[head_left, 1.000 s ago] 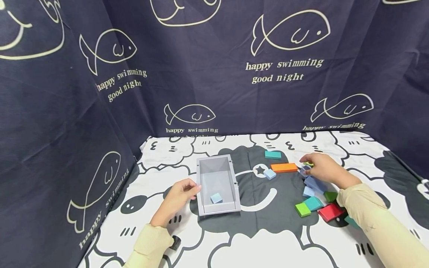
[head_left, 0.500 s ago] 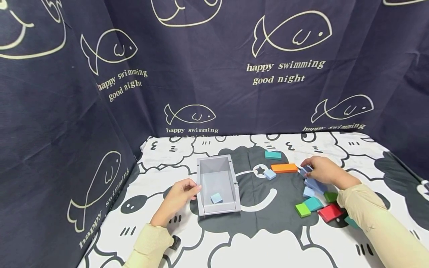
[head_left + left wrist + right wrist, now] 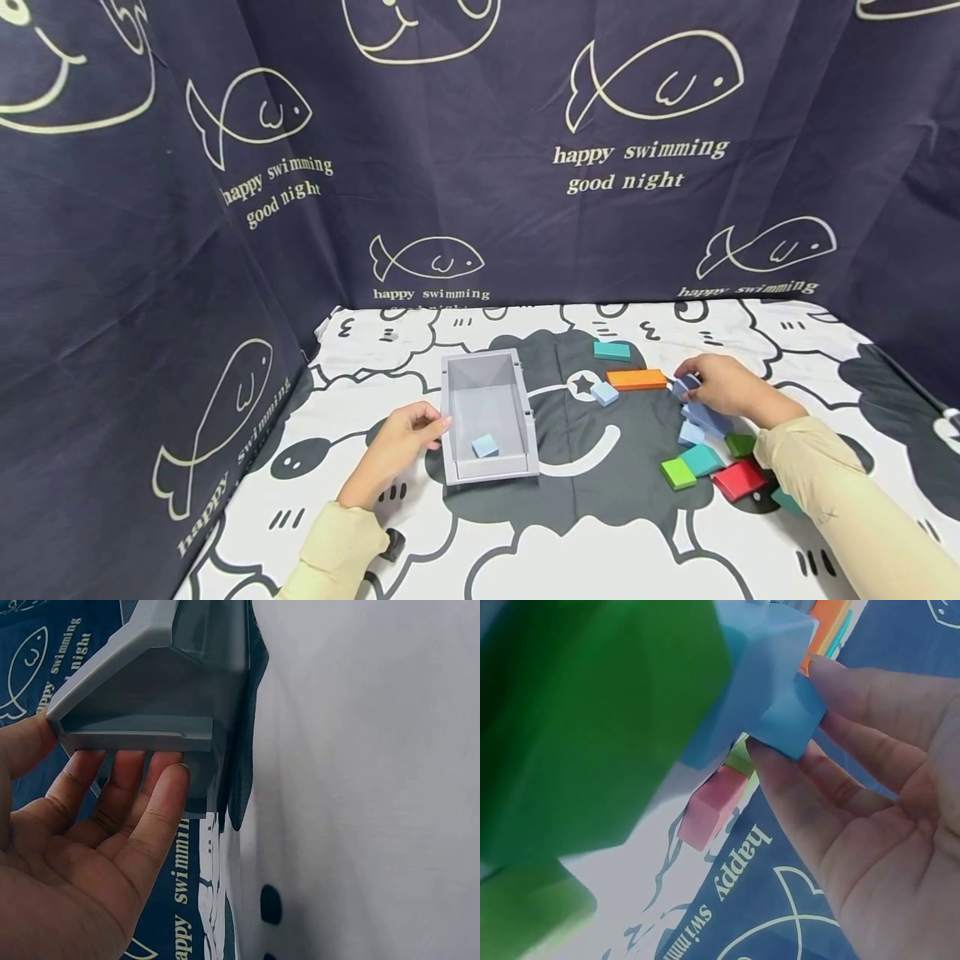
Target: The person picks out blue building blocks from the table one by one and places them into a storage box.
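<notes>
My left hand [image 3: 401, 437] grips the left side of a grey open box [image 3: 487, 404]. In the left wrist view the thumb presses its rim and the fingers curl under the lip [image 3: 139, 739]. Inside the box lies a light blue block [image 3: 485, 446]. On the right side of the table, my right hand [image 3: 727, 387] pinches a small blue block [image 3: 791, 720] between thumb and fingers. Close by are a longer blue block [image 3: 707, 419] and another light blue block [image 3: 691, 432], the longer one partly under the hand.
An orange block [image 3: 636, 379], a teal block [image 3: 612, 351] and a light blue block [image 3: 604, 393] lie between box and right hand. Nearer the right forearm are red [image 3: 738, 479], bright green [image 3: 678, 474], dark green [image 3: 740, 444] and teal [image 3: 702, 459] blocks. Dark curtains stand behind and left.
The right hand has shifted slightly down in view; the yellow-green piece seen beyond its fingers a second ago is now hidden. The left hand and box keep their places.
</notes>
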`<state>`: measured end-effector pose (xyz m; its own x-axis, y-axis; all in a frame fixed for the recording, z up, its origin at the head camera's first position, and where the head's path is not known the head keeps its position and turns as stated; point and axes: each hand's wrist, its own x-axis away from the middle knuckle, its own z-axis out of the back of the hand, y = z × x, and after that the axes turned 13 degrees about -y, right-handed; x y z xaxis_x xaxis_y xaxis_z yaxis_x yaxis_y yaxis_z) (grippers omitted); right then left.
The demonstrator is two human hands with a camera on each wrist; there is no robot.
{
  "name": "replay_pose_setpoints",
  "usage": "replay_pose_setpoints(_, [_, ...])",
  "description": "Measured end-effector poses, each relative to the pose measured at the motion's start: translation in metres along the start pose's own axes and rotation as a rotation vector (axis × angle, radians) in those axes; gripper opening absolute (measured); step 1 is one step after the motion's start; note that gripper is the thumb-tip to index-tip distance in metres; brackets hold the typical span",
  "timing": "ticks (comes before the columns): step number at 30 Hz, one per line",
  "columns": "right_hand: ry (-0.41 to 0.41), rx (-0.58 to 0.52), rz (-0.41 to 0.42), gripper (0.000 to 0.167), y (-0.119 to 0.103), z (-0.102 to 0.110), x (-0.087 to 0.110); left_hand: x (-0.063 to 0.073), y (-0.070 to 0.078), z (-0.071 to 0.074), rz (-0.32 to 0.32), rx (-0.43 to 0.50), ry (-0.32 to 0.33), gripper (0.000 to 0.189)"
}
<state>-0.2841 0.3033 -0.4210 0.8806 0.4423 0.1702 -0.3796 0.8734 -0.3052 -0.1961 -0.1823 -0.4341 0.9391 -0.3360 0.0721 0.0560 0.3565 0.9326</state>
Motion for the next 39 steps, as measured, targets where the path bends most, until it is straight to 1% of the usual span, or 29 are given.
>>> replay_pose_setpoints(6, [0.005,0.009,0.006,0.030,-0.0003,-0.0007,0.0012,-0.0003,-0.0006,-0.0007,-0.010,0.001,-0.006,0.021])
replay_pose_setpoints(16, [-0.012,0.007,-0.013,0.030,-0.0019,-0.0007,0.0011,0.0003,-0.0013,-0.0007,-0.010,0.014,-0.002,0.021])
replay_pose_setpoints(26, [0.002,0.019,-0.004,0.030,-0.0028,0.0003,0.0012,-0.0003,-0.0018,-0.0001,-0.013,0.002,-0.005,0.021])
replay_pose_setpoints(39, [0.004,0.022,0.005,0.030,-0.0021,0.0002,0.0018,-0.0006,-0.0024,-0.0006,-0.001,0.005,0.007,0.020])
